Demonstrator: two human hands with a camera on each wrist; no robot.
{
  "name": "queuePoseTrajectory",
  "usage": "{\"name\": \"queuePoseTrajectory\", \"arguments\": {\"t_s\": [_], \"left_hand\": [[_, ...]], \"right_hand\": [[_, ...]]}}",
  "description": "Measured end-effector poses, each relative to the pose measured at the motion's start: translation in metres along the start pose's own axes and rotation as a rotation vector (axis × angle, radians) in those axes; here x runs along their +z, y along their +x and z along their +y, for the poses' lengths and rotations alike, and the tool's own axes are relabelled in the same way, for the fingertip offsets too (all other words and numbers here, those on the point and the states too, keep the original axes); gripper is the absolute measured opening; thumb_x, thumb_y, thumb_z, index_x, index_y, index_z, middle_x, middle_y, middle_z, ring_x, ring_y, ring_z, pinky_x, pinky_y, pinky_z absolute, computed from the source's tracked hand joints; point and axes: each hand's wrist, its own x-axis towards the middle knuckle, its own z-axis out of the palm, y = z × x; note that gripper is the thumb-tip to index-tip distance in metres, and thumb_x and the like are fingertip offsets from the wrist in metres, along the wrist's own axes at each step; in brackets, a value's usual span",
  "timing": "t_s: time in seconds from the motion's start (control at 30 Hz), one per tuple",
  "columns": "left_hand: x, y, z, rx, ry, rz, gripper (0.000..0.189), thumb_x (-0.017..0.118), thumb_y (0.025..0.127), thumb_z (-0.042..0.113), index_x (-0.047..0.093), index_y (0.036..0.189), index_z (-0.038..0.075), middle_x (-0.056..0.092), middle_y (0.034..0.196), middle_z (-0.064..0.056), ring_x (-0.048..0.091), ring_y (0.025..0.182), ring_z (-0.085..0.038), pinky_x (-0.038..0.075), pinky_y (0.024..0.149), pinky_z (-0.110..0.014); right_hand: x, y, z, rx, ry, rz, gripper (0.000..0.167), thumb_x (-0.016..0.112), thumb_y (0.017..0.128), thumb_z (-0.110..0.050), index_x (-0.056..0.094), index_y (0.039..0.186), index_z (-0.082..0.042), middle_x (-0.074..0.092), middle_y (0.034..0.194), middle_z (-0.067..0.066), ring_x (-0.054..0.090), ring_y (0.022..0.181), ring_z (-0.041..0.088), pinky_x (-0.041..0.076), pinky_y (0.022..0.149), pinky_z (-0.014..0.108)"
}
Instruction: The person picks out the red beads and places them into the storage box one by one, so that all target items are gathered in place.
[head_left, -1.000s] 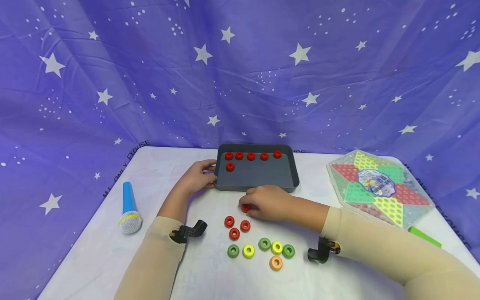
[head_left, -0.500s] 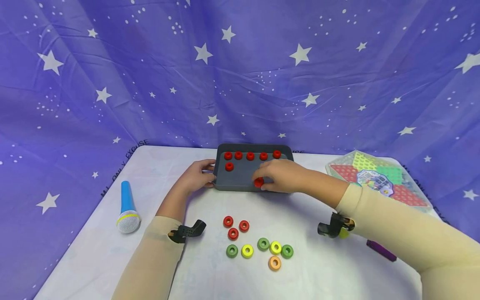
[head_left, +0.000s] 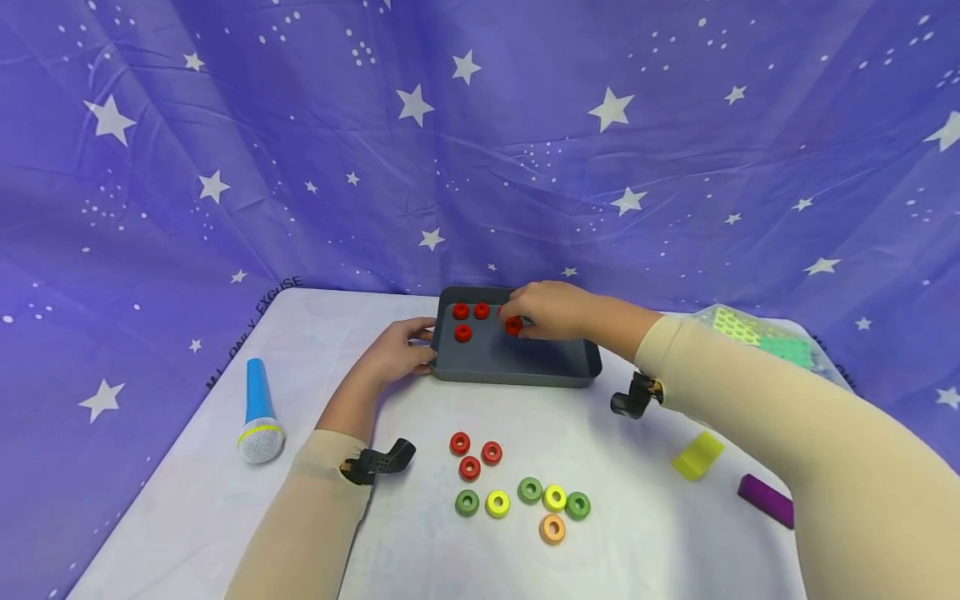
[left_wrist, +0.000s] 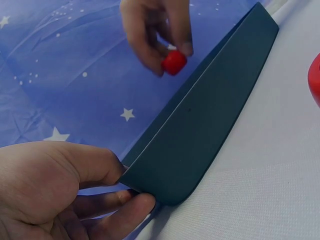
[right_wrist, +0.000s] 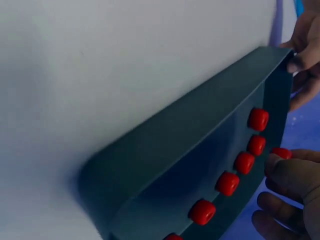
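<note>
In the head view my right hand (head_left: 553, 310) is over the dark grey tray (head_left: 517, 379), pinching a red ring-shaped bead (head_left: 513, 326) between thumb and fingers. The left wrist view shows this red bead (left_wrist: 174, 62) held above the tray's rim. My left hand (head_left: 399, 350) holds the tray's left end, thumb at the rim and other fingers against the outside. Inside the tray several red beads (right_wrist: 227, 183) stand in a row, with one red bead (head_left: 462, 333) in front; the right hand hides part of the row in the head view.
Loose red beads (head_left: 469, 468), green beads (head_left: 467, 502), yellow beads (head_left: 497, 503) and an orange bead (head_left: 552, 529) lie before the tray. A toy microphone (head_left: 260, 417) is left. Right are a yellow block (head_left: 698, 455), a purple block (head_left: 766, 501) and a partly covered game board (head_left: 783, 350).
My right hand picked the red bead up from the table and carried it into the tray area, then farther back towards the row. The left hand stays at the tray's end.
</note>
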Motion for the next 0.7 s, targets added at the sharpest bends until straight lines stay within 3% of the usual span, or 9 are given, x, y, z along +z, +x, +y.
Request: {"name": "queuePoseTrajectory", "arguments": {"t_s": [0.37, 0.6, 0.7], "left_hand": [[-0.001, 0.002, -0.002, 0.001, -0.010, -0.005, 0.063, 0.062, 0.090, 0.001, 0.047, 0.151, 0.008, 0.057, 0.137, -0.020, 0.066, 0.107, -0.030, 0.063, 0.080, -0.036], [-0.001, 0.000, -0.001, 0.004, -0.013, -0.001, 0.063, 0.062, 0.090, 0.002, 0.047, 0.151, 0.009, 0.057, 0.138, -0.020, 0.066, 0.109, -0.031, 0.062, 0.082, -0.037], [-0.001, 0.000, -0.002, 0.005, -0.007, -0.001, 0.063, 0.062, 0.090, 0.002, 0.047, 0.151, 0.009, 0.057, 0.138, -0.019, 0.066, 0.107, -0.030, 0.063, 0.082, -0.037]], "right_hand": [[0.006, 0.040, 0.010, 0.001, 0.008, -0.069, 0.040, 0.075, 0.091, -0.013, 0.069, 0.131, -0.016, 0.070, 0.123, 0.000, 0.064, 0.107, 0.020, 0.055, 0.098, 0.040], [0.010, 0.059, 0.013, -0.027, 0.005, -0.132, 0.032, 0.075, 0.092, -0.012, 0.071, 0.123, -0.016, 0.070, 0.104, -0.003, 0.060, 0.092, 0.020, 0.056, 0.085, 0.037], [0.014, 0.066, 0.014, -0.038, -0.021, -0.152, 0.031, 0.075, 0.091, -0.012, 0.071, 0.122, -0.018, 0.070, 0.103, -0.003, 0.061, 0.092, 0.019, 0.057, 0.086, 0.036]]}}
